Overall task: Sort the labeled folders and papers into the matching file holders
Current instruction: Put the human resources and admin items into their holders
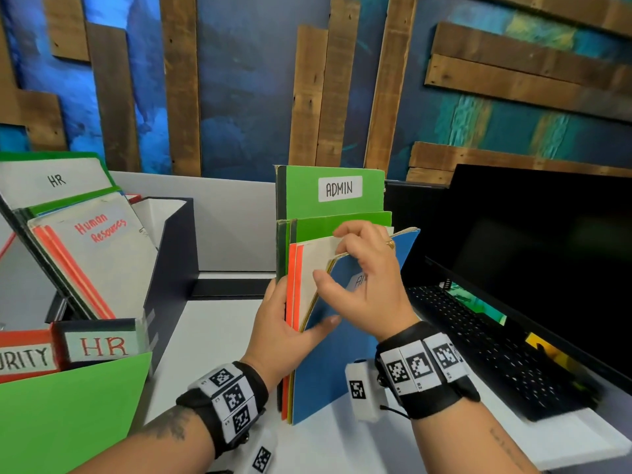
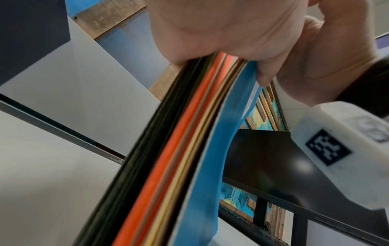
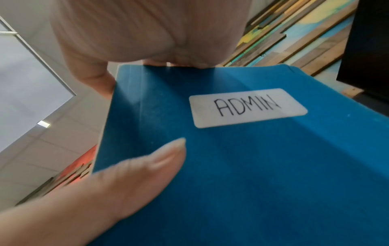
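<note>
- Far left, partly cut off: red file holder (image 1: 25, 357) with a label ending "URITY".
- Just beside it: dark HR file holder (image 1: 102, 347), "HR" in red on its front label, packed with leaning folders, among them a green folder (image 1: 56, 181) tagged "HR" and a white folder (image 1: 102, 230) lettered "Human Resources".
- In front of those holders, low left: loose green sheet (image 1: 68, 415), tilted.
- Behind, on the white tabletop (image 1: 212, 336): empty-looking dark box (image 1: 174, 234), open at the top.
- Centre: upright stack of folders (image 1: 294, 302) standing on edge on the tabletop, not in any holder; tall green ADMIN folder (image 1: 338, 193) at the back, then dark, orange and white ones, blue folder (image 1: 342, 364) in front.
- Left hand (image 1: 284, 333): grasping the stack's left edge, thumb across the blue cover, fingers behind the stack.
- Right hand (image 1: 369, 278): fingers (image 1: 345, 234) curled over the top edge of the blue folder, pulling it slightly away from the white one; thumb free in front.
- Right wrist view: blue cover (image 3: 242, 166) with white "ADMIN" label (image 3: 248, 107).
- Right: black monitor (image 1: 533, 254), black keyboard (image 1: 492, 350) beneath it.
</note>
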A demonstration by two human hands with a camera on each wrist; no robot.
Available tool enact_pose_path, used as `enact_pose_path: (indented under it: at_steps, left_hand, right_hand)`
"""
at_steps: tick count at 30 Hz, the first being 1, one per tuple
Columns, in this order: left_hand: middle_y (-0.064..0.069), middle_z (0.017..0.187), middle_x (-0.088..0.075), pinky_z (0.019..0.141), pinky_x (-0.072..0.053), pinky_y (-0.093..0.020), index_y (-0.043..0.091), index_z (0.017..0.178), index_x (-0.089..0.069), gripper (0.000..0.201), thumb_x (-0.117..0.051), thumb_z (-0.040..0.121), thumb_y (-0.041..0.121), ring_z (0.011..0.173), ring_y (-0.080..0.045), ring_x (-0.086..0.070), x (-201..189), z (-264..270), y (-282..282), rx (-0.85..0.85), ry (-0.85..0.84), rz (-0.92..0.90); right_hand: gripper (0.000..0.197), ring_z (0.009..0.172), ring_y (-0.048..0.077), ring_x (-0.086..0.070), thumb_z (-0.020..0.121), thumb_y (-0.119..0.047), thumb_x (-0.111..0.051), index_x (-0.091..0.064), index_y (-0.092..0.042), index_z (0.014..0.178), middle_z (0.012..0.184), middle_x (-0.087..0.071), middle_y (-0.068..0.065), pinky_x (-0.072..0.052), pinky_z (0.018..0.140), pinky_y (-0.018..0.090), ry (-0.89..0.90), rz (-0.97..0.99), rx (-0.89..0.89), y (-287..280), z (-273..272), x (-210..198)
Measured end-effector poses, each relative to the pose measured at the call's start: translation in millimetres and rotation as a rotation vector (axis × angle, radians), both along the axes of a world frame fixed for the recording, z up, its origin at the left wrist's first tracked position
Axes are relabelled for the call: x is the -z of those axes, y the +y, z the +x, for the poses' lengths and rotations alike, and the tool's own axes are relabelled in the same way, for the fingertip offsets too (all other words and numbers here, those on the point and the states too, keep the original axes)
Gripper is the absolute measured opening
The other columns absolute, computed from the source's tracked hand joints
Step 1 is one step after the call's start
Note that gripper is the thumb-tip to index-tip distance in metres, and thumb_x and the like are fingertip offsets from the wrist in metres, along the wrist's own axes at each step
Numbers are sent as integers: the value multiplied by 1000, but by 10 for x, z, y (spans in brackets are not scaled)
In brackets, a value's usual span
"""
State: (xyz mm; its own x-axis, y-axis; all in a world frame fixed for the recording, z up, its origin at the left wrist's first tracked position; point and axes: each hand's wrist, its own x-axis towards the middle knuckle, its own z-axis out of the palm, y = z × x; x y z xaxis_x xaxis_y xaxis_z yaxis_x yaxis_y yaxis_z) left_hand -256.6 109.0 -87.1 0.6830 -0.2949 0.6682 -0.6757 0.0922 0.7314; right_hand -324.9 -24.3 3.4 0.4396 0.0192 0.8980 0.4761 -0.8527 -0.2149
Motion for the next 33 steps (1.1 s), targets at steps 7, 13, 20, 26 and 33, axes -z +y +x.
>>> enact_pose_path:
  at_steps: [7,13,20,26,33]
  left_hand:
    - [26,117,-56,95,-46,-13,66,126,-45,74,-89,71,42,118,0,-57,-19,-34,5,-23,-29,11]
    - [15,125,-59,96,-52,-27,50,134,-49,74,-88,72,41,119,-3,-59,-23,-104,-15,17,-33,19]
    - [20,115,-54,88,-52,-17,44,128,-54,67,-90,72,39,111,3,-59,-29,-57,4,-23,24,49]
    - [14,120,-56,92,-51,-16,44,124,-63,49,-84,81,35,115,3,-56,2,-2,-23,-55,9,37]
    - [32,123,-46,100,-52,-24,33,134,-59,42,-62,98,11,121,-2,-56,41,-8,-37,-23,-56,41]
  right_hand:
    - [43,107,4,-54,70,-60,-58,-76,-21,79,119,-65,-16,-40,103,44,447,-131,99,-32,-66,-337]
    - [82,52,17,-26,64,-91,-59,-31,-14,58,60,-24,7,-25,53,38,536,-132,189,76,-76,-579]
    - [91,65,23,-54,59,-94,-60,-56,-4,59,67,-57,13,-45,61,41,106,31,325,-159,-74,-824]
    - [46,83,17,-47,65,-47,-79,-48,-14,54,90,-49,3,-49,81,37,-175,-50,374,-278,-22,-995]
    - [22,99,34,-50,74,-18,-70,-56,-9,59,110,-60,17,-33,114,57,-379,-363,511,-459,-16,-998]
